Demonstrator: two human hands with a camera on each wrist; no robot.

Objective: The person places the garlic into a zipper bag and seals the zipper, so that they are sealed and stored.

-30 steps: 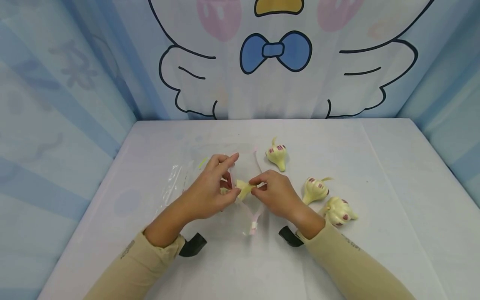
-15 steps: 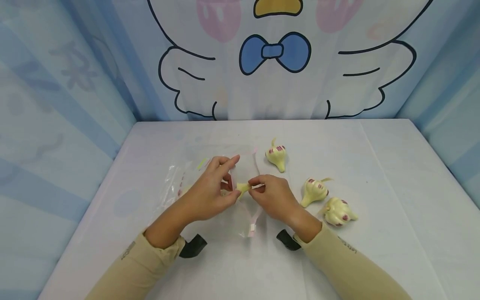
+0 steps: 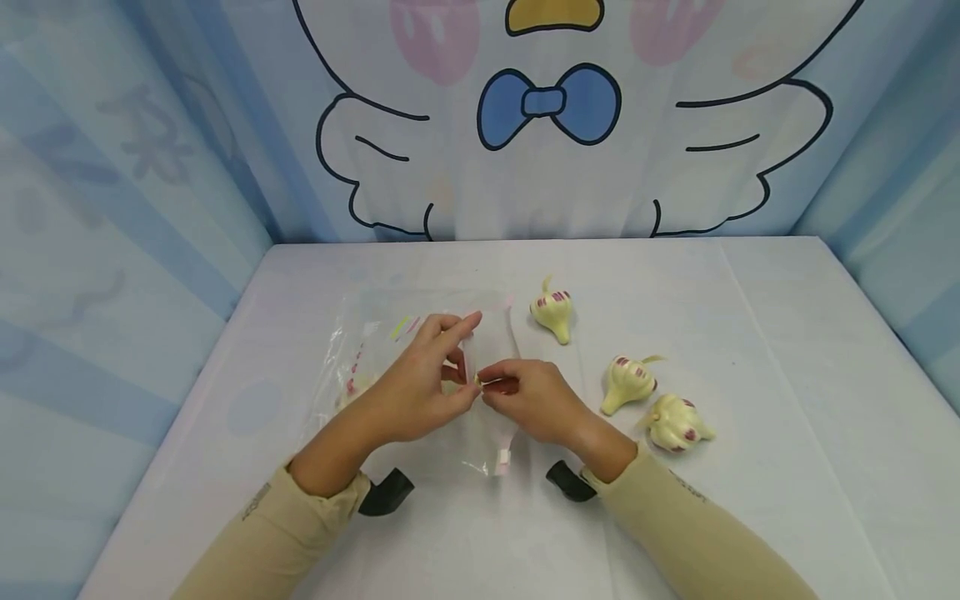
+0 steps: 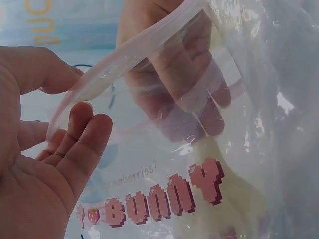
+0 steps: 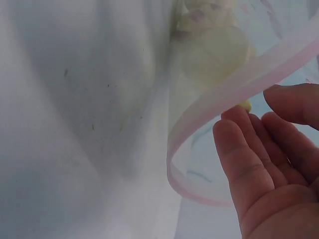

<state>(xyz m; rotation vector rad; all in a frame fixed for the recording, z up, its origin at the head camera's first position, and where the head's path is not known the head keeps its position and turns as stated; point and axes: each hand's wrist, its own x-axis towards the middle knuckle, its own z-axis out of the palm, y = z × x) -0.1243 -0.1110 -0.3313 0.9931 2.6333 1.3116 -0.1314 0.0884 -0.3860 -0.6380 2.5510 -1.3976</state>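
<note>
A clear zip bag (image 3: pixel 480 446) with a pink-edged mouth and "BUNNY" lettering lies at the middle of the table, its mouth facing right. My left hand (image 3: pixel 420 383) pinches the upper edge of the mouth between thumb and fingers, lifting it. Just inside the mouth, my right hand (image 3: pixel 543 404) pinches the stem of a pale yellow garlic bulb (image 4: pixel 239 196). The left wrist view shows this bulb through the plastic; my left hand mostly hides it from the head view. More pale garlic (image 5: pixel 219 50) shows through the plastic in the right wrist view.
Right of the bag lie three loose garlic bulbs: one farther back (image 3: pixel 553 312), one beside my right hand (image 3: pixel 630 380) and one nearer the front (image 3: pixel 677 423). A white cloth covers the table (image 3: pixel 787 400). Printed curtains (image 3: pixel 547 183) stand behind and at both sides.
My right hand has moved left and slightly nearer, taking the garlic bulb deeper into the bag. The left hand has hardly moved. The loose bulbs stay in place.
</note>
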